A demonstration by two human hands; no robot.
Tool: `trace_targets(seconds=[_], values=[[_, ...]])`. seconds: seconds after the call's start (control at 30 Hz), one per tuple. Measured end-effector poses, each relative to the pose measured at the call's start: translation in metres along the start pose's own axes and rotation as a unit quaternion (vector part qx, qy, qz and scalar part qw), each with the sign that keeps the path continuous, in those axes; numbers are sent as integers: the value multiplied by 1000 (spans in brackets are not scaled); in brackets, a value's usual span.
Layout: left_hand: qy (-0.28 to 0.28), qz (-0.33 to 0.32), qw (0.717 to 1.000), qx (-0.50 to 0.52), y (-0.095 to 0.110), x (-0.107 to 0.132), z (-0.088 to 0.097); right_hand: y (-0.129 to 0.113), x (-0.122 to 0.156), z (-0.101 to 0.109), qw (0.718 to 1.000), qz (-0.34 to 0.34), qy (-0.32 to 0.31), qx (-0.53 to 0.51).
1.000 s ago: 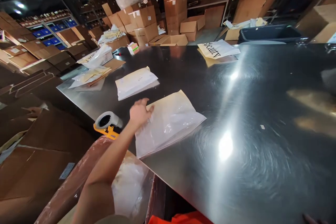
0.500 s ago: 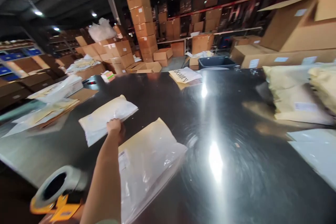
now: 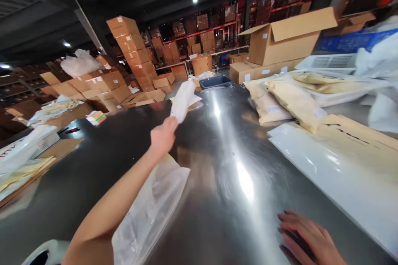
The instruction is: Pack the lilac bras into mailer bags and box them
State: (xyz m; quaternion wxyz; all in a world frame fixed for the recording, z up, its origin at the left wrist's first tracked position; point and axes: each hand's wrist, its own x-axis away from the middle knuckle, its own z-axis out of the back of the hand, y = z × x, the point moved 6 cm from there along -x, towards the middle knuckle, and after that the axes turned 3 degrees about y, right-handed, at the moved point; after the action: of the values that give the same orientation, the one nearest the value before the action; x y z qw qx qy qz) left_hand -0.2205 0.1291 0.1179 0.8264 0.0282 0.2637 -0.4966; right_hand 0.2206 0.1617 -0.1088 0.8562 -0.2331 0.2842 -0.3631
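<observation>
White plastic mailer bag (image 3: 183, 101) is up abv the dark shiny metal table (image 3: 211, 169), nr end grasped in L hand (image 3: 163, 136)'s grip. R hand (image 3: 312, 236)'s grip: released, at table's nr side, contact unclear. Flat, pale plastic bag (image 3: 152, 203) lies on table, partly hidden.

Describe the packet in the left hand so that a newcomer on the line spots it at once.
Start at the big, dark, shiny table and find the left hand stretched out over it. The slim white packet sticks up from that hand. Unlike the wider pale bag lying on the table nearer the camera, it is held in a grip.
</observation>
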Motion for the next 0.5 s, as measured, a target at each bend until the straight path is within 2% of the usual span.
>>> trace_targets(seconds=[0.03,0.07,0.13,0.2,0.27,0.33,0.4,0.43,0.47,0.5], values=[[-11,-84,996,13,39,21,0,-2,1,4,995,-68,-3,-78],[-22,-165,986,30,77,47,-2,-3,5,7,976,-142,0,-166],[-37,-296,952,68,138,108,-12,-8,17,8,908,-254,8,-333],[-55,-382,915,115,178,168,-23,-14,29,4,843,-320,-7,-433],[-74,-406,893,177,201,214,-27,-14,44,1,802,-377,-34,-462],[-83,-372,885,267,211,244,-21,-12,57,4,790,-418,-46,-446],[-105,-267,881,377,216,262,-9,-10,67,9,800,-425,-51,-421],[-154,-197,864,437,221,270,-6,-11,70,10,808,-422,-64,-406],[-235,-119,826,497,229,280,-8,-13,73,11,815,-418,-80,-393],[-339,-33,759,555,242,293,-12,-15,75,11,821,-414,-92,-382]])
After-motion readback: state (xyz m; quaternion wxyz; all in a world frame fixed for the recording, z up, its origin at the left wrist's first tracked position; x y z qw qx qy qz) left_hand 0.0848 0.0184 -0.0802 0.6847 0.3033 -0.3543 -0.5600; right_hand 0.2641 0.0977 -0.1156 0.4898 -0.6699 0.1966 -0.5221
